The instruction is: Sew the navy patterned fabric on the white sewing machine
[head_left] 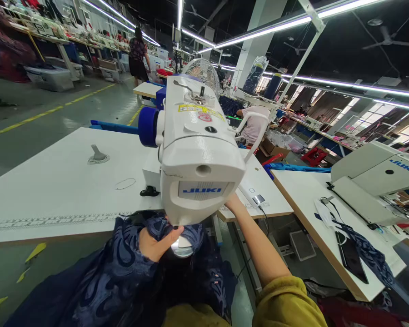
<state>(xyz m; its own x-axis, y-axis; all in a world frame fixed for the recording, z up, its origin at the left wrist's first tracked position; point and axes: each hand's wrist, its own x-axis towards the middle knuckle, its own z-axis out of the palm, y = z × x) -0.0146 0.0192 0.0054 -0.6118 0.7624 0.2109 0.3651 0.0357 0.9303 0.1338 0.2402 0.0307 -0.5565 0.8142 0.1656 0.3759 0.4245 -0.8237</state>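
Navy-blue cloth with pale swirls [116, 272], one mass, bunched under the head of the nearer white sewing machine with blue lettering [202, 150] and hanging in front of the white wooden-edged counter [71, 195]. Clamped there in the left hand [153, 245], thumb laid along the top, other fingers mostly buried in folds, just beside a round shiny metal end [182, 248]. Behind the machine head, below a mustard sleeve [288, 299], the right hand [232, 203], largely hidden; cannot tell the spread of its fingers or any contact. Counted: two sewing machines, including the lettered one at right [378, 181]; one blue round handwheel [148, 126]; one black rectangular phone [351, 259]; one white wire-caged fan [209, 75]; two navy thread cones [272, 86].
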